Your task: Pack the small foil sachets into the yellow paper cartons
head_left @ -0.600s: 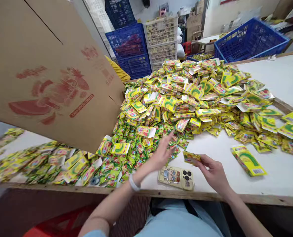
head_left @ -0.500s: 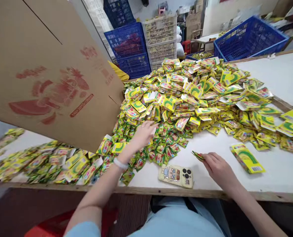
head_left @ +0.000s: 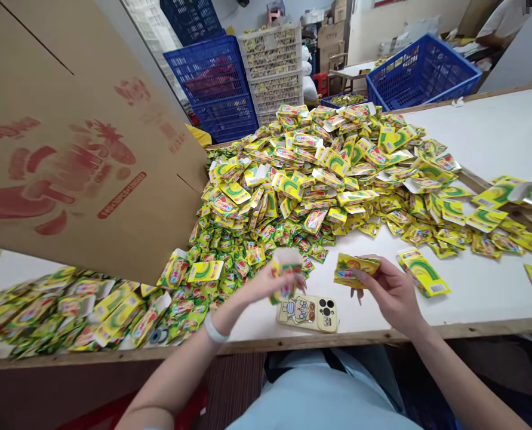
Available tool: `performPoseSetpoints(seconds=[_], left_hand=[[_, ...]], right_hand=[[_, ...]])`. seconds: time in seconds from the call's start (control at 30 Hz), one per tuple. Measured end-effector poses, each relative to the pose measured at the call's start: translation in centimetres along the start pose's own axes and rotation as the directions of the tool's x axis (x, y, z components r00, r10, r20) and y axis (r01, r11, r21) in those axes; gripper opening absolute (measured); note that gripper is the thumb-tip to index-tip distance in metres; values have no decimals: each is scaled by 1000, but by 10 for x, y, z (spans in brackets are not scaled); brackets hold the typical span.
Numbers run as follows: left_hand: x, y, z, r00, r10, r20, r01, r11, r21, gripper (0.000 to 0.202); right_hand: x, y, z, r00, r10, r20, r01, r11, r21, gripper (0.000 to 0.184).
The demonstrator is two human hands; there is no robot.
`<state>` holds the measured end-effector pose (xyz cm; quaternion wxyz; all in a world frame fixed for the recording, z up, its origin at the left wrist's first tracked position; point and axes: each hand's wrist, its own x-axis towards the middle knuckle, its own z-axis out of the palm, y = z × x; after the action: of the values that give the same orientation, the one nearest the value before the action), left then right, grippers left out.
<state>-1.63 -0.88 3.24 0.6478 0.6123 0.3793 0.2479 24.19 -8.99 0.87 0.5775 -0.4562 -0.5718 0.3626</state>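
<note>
White desk [head_left: 511, 128] spans view. Carton [head_left: 75, 179] at left. Heap [head_left: 328, 173] of packets in middle. Left hand [head_left: 262, 283] and right hand [head_left: 394, 291] apart from each other, fingers of both closed on something. Yellow box [head_left: 424, 273] lies just right of right hand. Phone [head_left: 308, 313] lies between hands, near edge. Blurred pack [head_left: 286, 269] gripped in left hand; yellow sachet [head_left: 348, 270] pinched between right thumb and fingers.

Red lettering [head_left: 80, 167] on the cardboard carton [head_left: 158, 185] seems to read "TWINS" (the banner [head_left: 121, 195] below ends "BOXES"); the held yellow packet's [head_left: 347, 272] print is illegible.
</note>
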Motion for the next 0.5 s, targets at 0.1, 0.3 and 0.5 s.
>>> performPoseSetpoints(seconds=[0.1, 0.3, 0.5], left_hand=[[-5, -11, 49, 982, -106, 155, 124, 985, -117, 44], [-6, -12, 69, 978, -72, 194, 106, 980, -168, 51], [0, -20, 72, 969, -91, 230, 92, 996, 9, 66]], right_hand=[[7, -16, 19, 968, -249, 40, 251, 967, -52, 20], [13, -24, 5, 880, -261, 396, 379, 889, -258, 29], [26, -50, -3, 780, 107, 616, 254, 846, -469, 28]])
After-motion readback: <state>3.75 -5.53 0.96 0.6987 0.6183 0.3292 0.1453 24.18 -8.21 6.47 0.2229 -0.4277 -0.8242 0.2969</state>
